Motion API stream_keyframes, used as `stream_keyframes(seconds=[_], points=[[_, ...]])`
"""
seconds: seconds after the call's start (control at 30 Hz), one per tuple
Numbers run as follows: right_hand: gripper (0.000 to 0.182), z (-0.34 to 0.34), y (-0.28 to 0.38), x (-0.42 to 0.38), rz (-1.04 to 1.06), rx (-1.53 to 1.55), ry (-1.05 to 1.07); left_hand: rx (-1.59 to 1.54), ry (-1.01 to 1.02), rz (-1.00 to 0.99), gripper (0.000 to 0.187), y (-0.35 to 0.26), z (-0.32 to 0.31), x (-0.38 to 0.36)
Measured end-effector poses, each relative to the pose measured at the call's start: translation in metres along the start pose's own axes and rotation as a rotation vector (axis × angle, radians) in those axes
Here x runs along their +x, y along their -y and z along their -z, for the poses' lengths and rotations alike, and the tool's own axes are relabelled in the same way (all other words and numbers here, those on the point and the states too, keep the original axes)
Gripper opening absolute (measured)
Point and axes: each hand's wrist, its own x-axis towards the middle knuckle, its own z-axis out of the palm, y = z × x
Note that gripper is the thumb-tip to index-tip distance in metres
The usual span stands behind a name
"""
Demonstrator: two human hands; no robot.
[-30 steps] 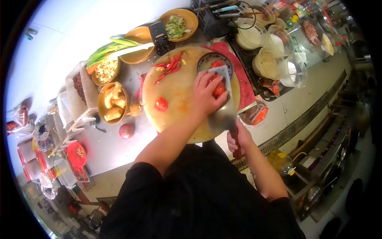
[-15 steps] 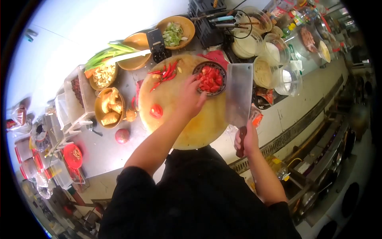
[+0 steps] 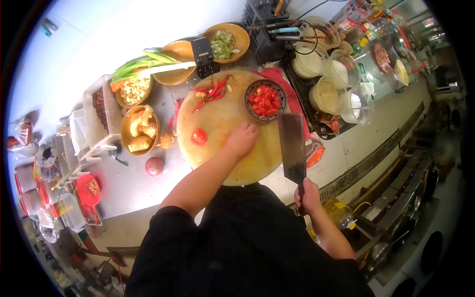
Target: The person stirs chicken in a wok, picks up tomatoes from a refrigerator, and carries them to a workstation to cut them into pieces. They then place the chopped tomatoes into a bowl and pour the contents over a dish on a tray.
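Steel cleaver (image 3: pixel 292 146) noted in my right hand (image 3: pixel 308 194): the fingers are wrapped fully round its dark handle, and the broad blade points away from the body, its tip over the right edge of the round wooden chopping board (image 3: pixel 222 126). My left hand (image 3: pixel 242 140) rests knuckles-up on the board near its middle, fingers curled under; I cannot tell whether it has anything in its grip. A halved tomato (image 3: pixel 199 136) lies on the board just to the left of that hand, apart from it. At the far side of the board stands a dark bowl of diced tomato (image 3: pixel 265 99), directly beyond the cleaver's tip. Red chillies (image 3: pixel 211 91) lie on the board's far left edge. Off the board, to the left, I record a brown bowl of pale chunks (image 3: pixel 140 129), a red onion (image 3: pixel 154 166) on the steel counter (image 3: pixel 133 188), and green onion stalks (image 3: pixel 143 63) across another bowl. Clear containers (image 3: pixel 346 94) stand to the right.
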Motion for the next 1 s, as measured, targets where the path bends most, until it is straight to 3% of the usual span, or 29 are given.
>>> stream_keyframes(seconds=[0.2,0.23,0.3,0.43,0.6,0.63,0.73,0.8,0.83,0.87,1.0], points=[[0.046,0.010,-0.028,-0.008,-0.029,-0.012,-0.079,-0.035,0.077,0.025,0.014,-0.013,0.009,-0.005],[0.056,0.010,-0.033,-0.008,0.008,-0.046,-0.115,-0.032,0.074,0.019,0.014,-0.016,0.014,0.002],[0.066,0.009,-0.037,-0.011,0.041,-0.077,-0.154,-0.063,-0.222,-0.045,0.024,-0.024,0.029,0.023],[0.057,0.005,-0.032,-0.018,0.025,-0.053,-0.135,-0.103,-0.391,0.092,0.031,-0.031,0.074,0.045],[0.044,0.002,-0.021,-0.017,0.052,-0.192,-0.064,-0.060,-0.391,0.148,0.045,-0.019,0.071,-0.033],[0.036,0.002,-0.022,-0.016,0.048,-0.210,-0.031,-0.056,-0.427,0.242,0.047,-0.008,0.065,-0.051],[0.039,-0.001,-0.022,-0.013,0.022,-0.286,0.038,-0.013,-0.503,0.587,0.044,0.033,0.052,-0.102],[0.041,-0.005,-0.021,-0.008,0.000,-0.349,0.073,-0.111,-0.425,0.564,0.041,0.056,0.060,-0.118],[0.035,-0.011,-0.022,-0.004,0.091,-0.404,0.081,-0.206,-0.349,0.540,0.039,0.061,0.060,-0.121],[0.034,-0.015,-0.021,0.000,0.183,-0.459,0.091,-0.208,-0.381,0.522,0.029,0.060,0.056,-0.121],[0.036,-0.029,-0.006,0.006,0.281,-0.597,0.125,-0.350,-0.332,0.533,0.025,0.035,0.032,-0.103]])
